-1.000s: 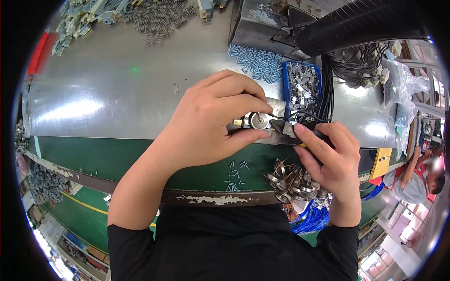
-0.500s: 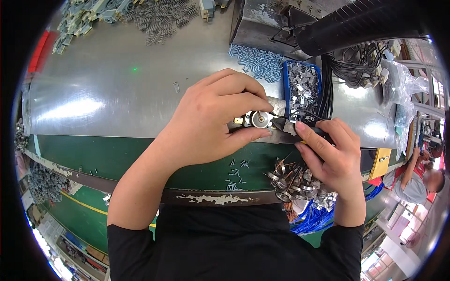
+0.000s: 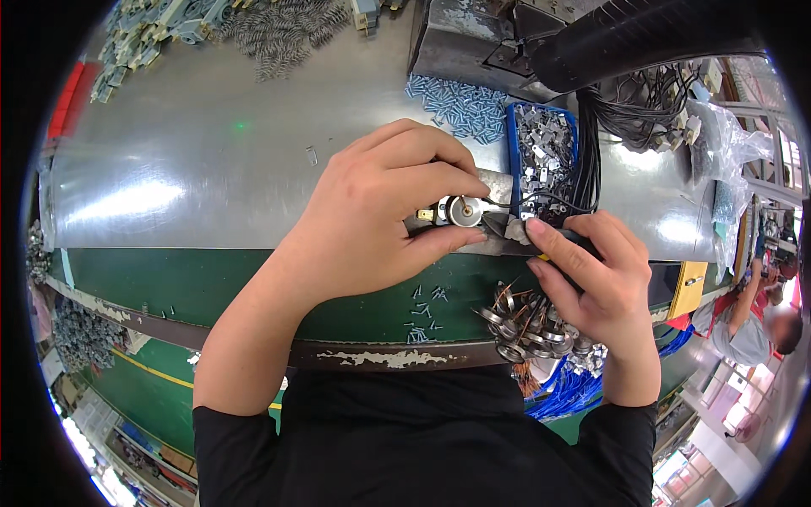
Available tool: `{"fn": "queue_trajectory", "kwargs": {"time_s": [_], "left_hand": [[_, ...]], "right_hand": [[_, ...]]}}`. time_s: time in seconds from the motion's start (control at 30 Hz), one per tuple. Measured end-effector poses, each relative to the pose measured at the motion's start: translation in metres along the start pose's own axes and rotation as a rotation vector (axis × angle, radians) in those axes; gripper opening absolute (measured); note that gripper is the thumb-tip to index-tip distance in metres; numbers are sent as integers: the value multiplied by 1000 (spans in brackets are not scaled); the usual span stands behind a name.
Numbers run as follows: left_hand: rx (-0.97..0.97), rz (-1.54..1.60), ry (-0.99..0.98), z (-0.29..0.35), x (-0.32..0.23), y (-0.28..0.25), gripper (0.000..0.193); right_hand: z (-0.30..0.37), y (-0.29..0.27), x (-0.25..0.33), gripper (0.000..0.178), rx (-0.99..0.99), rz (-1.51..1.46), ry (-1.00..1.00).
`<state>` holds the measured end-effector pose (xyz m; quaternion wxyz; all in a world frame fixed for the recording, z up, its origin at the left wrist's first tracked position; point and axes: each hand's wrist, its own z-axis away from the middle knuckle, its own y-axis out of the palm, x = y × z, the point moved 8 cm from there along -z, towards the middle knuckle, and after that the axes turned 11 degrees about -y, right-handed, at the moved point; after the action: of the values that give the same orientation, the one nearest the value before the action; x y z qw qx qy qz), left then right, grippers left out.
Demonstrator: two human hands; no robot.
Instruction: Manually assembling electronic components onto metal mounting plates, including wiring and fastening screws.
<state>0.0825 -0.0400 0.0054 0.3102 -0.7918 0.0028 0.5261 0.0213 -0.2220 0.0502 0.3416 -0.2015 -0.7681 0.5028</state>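
Note:
My left hand (image 3: 384, 198) pinches a small round thermostat-like part (image 3: 465, 211) between thumb and fingers. It has a silver disc face, a brass-coloured centre and a brass terminal on its left side. Closed round a dark, tapering tool that looks like pliers (image 3: 496, 222) is my right hand (image 3: 596, 266). A yellow bit shows at its thumb, while the palm hides most of the handle. The tool's tip is close beside the part's right side; whether they touch I cannot tell. Under the right index finger lies a greyish lump (image 3: 517, 231). A black wire (image 3: 549, 198) runs from the part rightward.
Beyond the hands are a blue tray (image 3: 513, 152) of small metal clips, a heap of screws (image 3: 460, 106) and a pile of springs (image 3: 283, 38). Round metal parts with copper wires (image 3: 532, 325) sit at the near edge by loose screws (image 3: 420, 313). Another person (image 3: 743, 329) is at far right.
The view has shifted slightly. Both hands keep nearly the same grip, with the tool's tip still close to the round part.

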Motion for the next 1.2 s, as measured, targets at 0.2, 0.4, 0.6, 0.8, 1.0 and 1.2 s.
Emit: {"fn": "queue_trajectory", "kwargs": {"time_s": [0.2, 0.4, 0.6, 0.8, 1.0, 1.2], "left_hand": [[-5, 2, 3, 1, 1, 0, 39], [-2, 4, 2, 0, 1, 1, 39], [1, 9, 0, 1, 2, 1, 39], [3, 7, 1, 0, 2, 1, 39], [2, 5, -8, 0, 1, 1, 39], [1, 8, -11, -1, 2, 2, 38]], "right_hand": [[1, 1, 0, 52, -21, 12, 15], [0, -1, 0, 51, -2, 15, 35], [2, 1, 0, 51, 10, 14, 35], [1, 4, -2, 51, 23, -14, 19], [2, 6, 0, 53, 1, 33, -17], [2, 4, 1, 53, -6, 46, -53]]}}
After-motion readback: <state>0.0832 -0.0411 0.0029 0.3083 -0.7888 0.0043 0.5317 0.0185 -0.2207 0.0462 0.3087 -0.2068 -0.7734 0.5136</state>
